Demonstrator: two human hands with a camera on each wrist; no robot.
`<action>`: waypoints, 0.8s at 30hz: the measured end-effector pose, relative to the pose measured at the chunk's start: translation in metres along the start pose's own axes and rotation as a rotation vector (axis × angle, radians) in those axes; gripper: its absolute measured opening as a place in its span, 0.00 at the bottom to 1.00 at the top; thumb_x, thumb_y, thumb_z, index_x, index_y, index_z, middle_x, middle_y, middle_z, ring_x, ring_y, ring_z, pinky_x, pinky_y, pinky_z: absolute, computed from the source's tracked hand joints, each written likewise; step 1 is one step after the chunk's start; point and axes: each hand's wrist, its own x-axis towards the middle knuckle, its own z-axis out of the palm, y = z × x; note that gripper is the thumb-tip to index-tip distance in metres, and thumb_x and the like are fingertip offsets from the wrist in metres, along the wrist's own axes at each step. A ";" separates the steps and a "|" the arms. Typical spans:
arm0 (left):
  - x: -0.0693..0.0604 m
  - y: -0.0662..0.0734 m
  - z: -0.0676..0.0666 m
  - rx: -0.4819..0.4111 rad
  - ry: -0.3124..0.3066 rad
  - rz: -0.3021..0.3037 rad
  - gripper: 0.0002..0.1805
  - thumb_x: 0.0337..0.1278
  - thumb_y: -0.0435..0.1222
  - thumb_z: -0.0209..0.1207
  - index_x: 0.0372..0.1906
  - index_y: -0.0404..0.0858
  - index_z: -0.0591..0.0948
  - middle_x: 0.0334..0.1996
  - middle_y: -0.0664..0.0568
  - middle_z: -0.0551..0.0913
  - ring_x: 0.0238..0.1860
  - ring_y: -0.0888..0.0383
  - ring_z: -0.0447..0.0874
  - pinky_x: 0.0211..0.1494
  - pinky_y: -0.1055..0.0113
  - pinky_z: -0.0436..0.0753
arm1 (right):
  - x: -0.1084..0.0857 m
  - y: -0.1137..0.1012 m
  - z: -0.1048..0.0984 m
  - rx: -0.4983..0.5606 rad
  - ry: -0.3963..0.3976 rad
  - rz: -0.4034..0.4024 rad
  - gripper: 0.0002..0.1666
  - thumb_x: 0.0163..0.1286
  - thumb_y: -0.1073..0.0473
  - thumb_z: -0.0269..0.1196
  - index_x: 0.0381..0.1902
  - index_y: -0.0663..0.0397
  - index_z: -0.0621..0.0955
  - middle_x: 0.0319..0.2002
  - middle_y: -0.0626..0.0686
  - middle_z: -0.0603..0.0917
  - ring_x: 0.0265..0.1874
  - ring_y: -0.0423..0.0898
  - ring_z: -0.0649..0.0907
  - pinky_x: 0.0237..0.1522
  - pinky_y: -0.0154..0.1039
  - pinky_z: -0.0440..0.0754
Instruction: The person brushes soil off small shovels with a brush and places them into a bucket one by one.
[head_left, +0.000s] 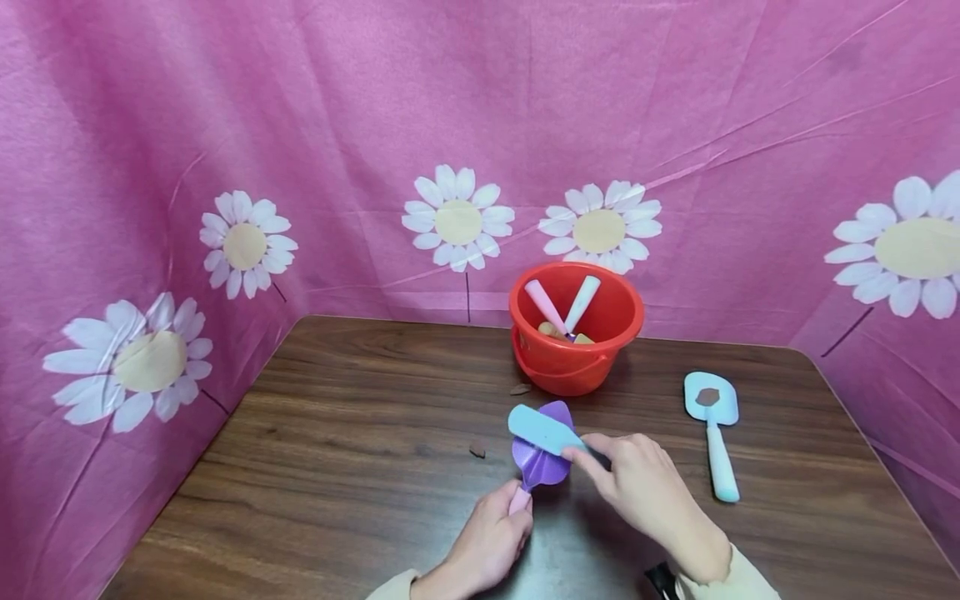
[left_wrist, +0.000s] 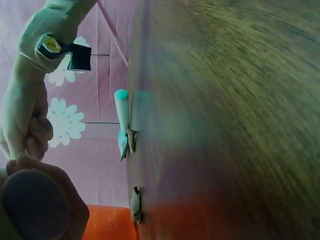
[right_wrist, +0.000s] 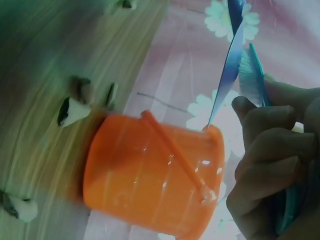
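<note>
My left hand (head_left: 491,533) grips the pink handle (head_left: 519,500) of a toy shovel with a purple blade (head_left: 553,472), held above the table. The round handle end (left_wrist: 35,205) fills the lower left corner of the left wrist view. In my right hand (head_left: 648,483) is a light blue brush (head_left: 542,428), pinched between thumb and fingers. Its back faces up and it crosses over the purple blade. Pale bristles (right_wrist: 250,75) show in the right wrist view, close beside the shovel's blade. Whether they touch it, I cannot tell.
A red bucket (head_left: 558,371) stands behind the hands, with pink and white handles sticking out. To the right lies a light blue shovel (head_left: 722,458) with a brown flake (head_left: 708,397) on its blade. Loose brown bits (head_left: 477,450) lie on the wooden table (head_left: 337,467).
</note>
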 end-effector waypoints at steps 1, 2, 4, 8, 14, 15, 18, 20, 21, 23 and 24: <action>0.000 0.000 0.000 -0.002 0.000 -0.004 0.04 0.46 0.28 0.48 0.25 0.40 0.70 0.12 0.60 0.66 0.13 0.68 0.64 0.15 0.77 0.63 | 0.001 0.003 0.000 -0.004 0.004 0.021 0.09 0.62 0.44 0.65 0.29 0.39 0.84 0.10 0.34 0.61 0.13 0.33 0.65 0.17 0.31 0.63; -0.001 0.000 0.000 -0.009 -0.001 -0.009 0.04 0.46 0.28 0.49 0.25 0.40 0.69 0.12 0.60 0.66 0.13 0.67 0.64 0.15 0.76 0.63 | 0.002 0.007 0.000 -0.012 0.015 0.040 0.10 0.62 0.44 0.65 0.29 0.41 0.84 0.10 0.35 0.62 0.13 0.35 0.66 0.17 0.32 0.64; -0.003 0.000 0.001 -0.033 -0.007 -0.027 0.04 0.47 0.28 0.49 0.24 0.40 0.69 0.13 0.59 0.66 0.13 0.67 0.64 0.14 0.76 0.62 | 0.004 0.014 0.001 -0.036 0.039 0.082 0.11 0.62 0.46 0.66 0.31 0.45 0.85 0.09 0.38 0.66 0.13 0.39 0.72 0.16 0.35 0.66; -0.005 0.000 0.003 -0.086 -0.023 -0.078 0.05 0.48 0.28 0.48 0.24 0.40 0.69 0.12 0.58 0.66 0.11 0.65 0.62 0.10 0.76 0.61 | 0.003 0.022 0.001 -0.059 0.066 0.150 0.14 0.62 0.48 0.66 0.36 0.53 0.86 0.11 0.44 0.74 0.17 0.50 0.79 0.16 0.40 0.70; -0.002 0.001 0.006 -0.214 -0.021 -0.165 0.04 0.53 0.30 0.48 0.27 0.41 0.68 0.12 0.57 0.66 0.07 0.64 0.59 0.05 0.73 0.59 | -0.004 0.012 0.005 -0.032 0.084 -0.008 0.08 0.61 0.47 0.67 0.26 0.39 0.82 0.12 0.35 0.68 0.13 0.35 0.70 0.16 0.33 0.65; -0.001 0.001 0.006 -0.232 -0.018 -0.171 0.04 0.53 0.30 0.48 0.27 0.41 0.68 0.12 0.56 0.66 0.07 0.64 0.59 0.05 0.73 0.60 | -0.005 0.010 0.005 -0.022 0.089 -0.054 0.08 0.60 0.47 0.68 0.25 0.37 0.80 0.12 0.33 0.68 0.14 0.32 0.68 0.16 0.31 0.65; 0.000 0.002 0.004 -0.261 -0.013 -0.183 0.04 0.49 0.29 0.47 0.28 0.41 0.67 0.12 0.56 0.66 0.07 0.64 0.59 0.06 0.73 0.60 | -0.009 0.005 0.006 0.012 0.091 -0.167 0.07 0.57 0.48 0.70 0.26 0.32 0.80 0.16 0.28 0.71 0.16 0.27 0.69 0.17 0.27 0.66; 0.001 0.002 0.002 -0.275 -0.015 -0.185 0.05 0.47 0.29 0.47 0.28 0.42 0.67 0.12 0.56 0.66 0.08 0.64 0.59 0.06 0.73 0.60 | -0.010 0.004 0.004 0.032 0.087 -0.212 0.05 0.56 0.48 0.70 0.28 0.34 0.83 0.19 0.29 0.77 0.17 0.27 0.74 0.18 0.26 0.70; 0.001 0.003 0.002 -0.282 -0.017 -0.186 0.05 0.47 0.28 0.47 0.28 0.42 0.67 0.12 0.56 0.66 0.08 0.64 0.59 0.06 0.73 0.61 | -0.011 0.004 0.003 0.041 0.084 -0.224 0.05 0.56 0.48 0.71 0.30 0.35 0.84 0.22 0.30 0.81 0.19 0.28 0.77 0.19 0.26 0.72; 0.001 0.004 0.000 -0.297 -0.021 -0.186 0.06 0.46 0.28 0.47 0.28 0.42 0.66 0.13 0.56 0.66 0.08 0.64 0.59 0.06 0.73 0.61 | -0.011 0.006 -0.001 0.052 0.077 -0.232 0.05 0.56 0.49 0.71 0.31 0.37 0.86 0.24 0.32 0.84 0.20 0.28 0.78 0.20 0.25 0.72; 0.001 0.004 0.000 -0.303 -0.027 -0.187 0.06 0.46 0.28 0.47 0.28 0.43 0.66 0.13 0.56 0.66 0.08 0.64 0.59 0.06 0.73 0.61 | -0.011 0.008 -0.002 0.058 0.078 -0.237 0.06 0.56 0.49 0.71 0.32 0.37 0.86 0.25 0.33 0.84 0.20 0.27 0.78 0.20 0.25 0.72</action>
